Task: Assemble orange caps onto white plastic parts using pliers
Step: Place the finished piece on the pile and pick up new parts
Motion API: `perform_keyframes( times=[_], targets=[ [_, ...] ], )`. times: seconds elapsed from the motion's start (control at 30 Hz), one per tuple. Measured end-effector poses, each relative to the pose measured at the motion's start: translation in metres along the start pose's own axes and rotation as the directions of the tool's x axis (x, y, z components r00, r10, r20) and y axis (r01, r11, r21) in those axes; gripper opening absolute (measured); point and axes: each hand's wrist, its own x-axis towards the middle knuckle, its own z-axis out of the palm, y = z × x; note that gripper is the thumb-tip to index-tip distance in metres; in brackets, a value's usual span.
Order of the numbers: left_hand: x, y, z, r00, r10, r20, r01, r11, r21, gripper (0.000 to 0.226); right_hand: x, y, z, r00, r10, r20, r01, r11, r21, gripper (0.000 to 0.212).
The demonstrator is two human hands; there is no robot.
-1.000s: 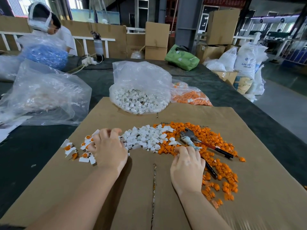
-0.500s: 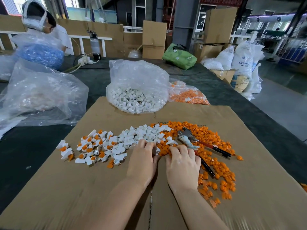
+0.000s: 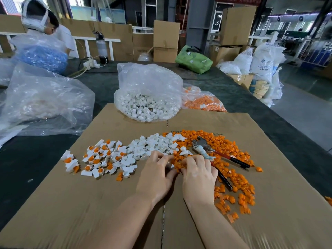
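A: What surface are we working on?

B: A flattened brown cardboard sheet (image 3: 269, 203) lying on a dark green table (image 3: 27, 168). At 12 o'clock on the sheet sits a clear bag of white plastic parts (image 3: 147, 106), with a bag of orange caps (image 3: 203, 103) just beside it at 1 o'clock.

A: And the loose pieces?

B: White plastic parts (image 3: 154, 144) are heaped at the centre, touching a wide scatter of orange caps (image 3: 239, 193) running from 1 to 4 o'clock. At 9 o'clock lie capped white parts (image 3: 100, 157). The pliers (image 3: 212, 153) rest on the orange scatter at 2 o'clock, handles apart.

A: Our hands?

B: Both meet where white meets orange. Our left hand (image 3: 156, 178) has its fingers curled down onto the pieces, and our right hand (image 3: 199, 175) does the same; we cannot tell whether either grips a piece.

A: The room?

B: A warehouse: cardboard boxes (image 3: 166, 40), a green bag (image 3: 194, 59) and white sacks (image 3: 265, 60) at the far side. At 10 o'clock another person (image 3: 45, 24) sits behind large clear bags (image 3: 45, 99), one holding blue pieces (image 3: 41, 56).
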Motion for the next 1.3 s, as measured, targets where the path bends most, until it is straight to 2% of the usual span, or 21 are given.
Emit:
perform_keyframes(
  times=[0.23,0.43,0.53,0.6,0.7,0.9,1.3],
  targets=[
    [0.001,-0.001,-0.001,0.999,-0.036,-0.002,0.036,0.999,-0.026,0.022,-0.001,0.001,-0.001,0.991,-0.032,-0.126,0.04,0.998,0.056,0.026],
    [-0.002,0.001,-0.006,0.998,-0.045,-0.053,0.038,0.992,-0.121,0.013,-0.001,0.002,-0.001,0.996,-0.031,-0.087,0.044,0.989,0.14,0.016],
    [-0.002,0.002,-0.009,0.998,-0.019,-0.067,0.008,0.988,-0.157,0.028,-0.001,0.002,-0.001,0.994,-0.066,-0.091,0.077,0.99,0.119,0.018],
    [-0.003,0.001,-0.009,1.0,0.017,-0.026,-0.021,0.989,-0.147,0.041,-0.001,0.002,-0.001,0.992,-0.075,-0.102,0.087,0.989,0.119,0.02],
    [-0.003,-0.001,-0.009,0.999,0.047,0.025,-0.043,0.991,-0.127,0.04,0.0,0.002,-0.001,0.993,-0.075,-0.09,0.088,0.985,0.149,0.017],
    [0.0,-0.004,-0.007,0.994,-0.087,-0.067,0.073,0.98,-0.186,0.016,-0.001,0.002,-0.001,0.994,-0.101,-0.037,0.107,0.963,0.247,0.009],
    [-0.001,-0.002,-0.009,0.977,-0.205,-0.057,0.18,0.939,-0.294,0.021,0.0,0.002,-0.004,0.995,-0.101,-0.011,0.101,0.962,0.253,0.009]
  ],
)
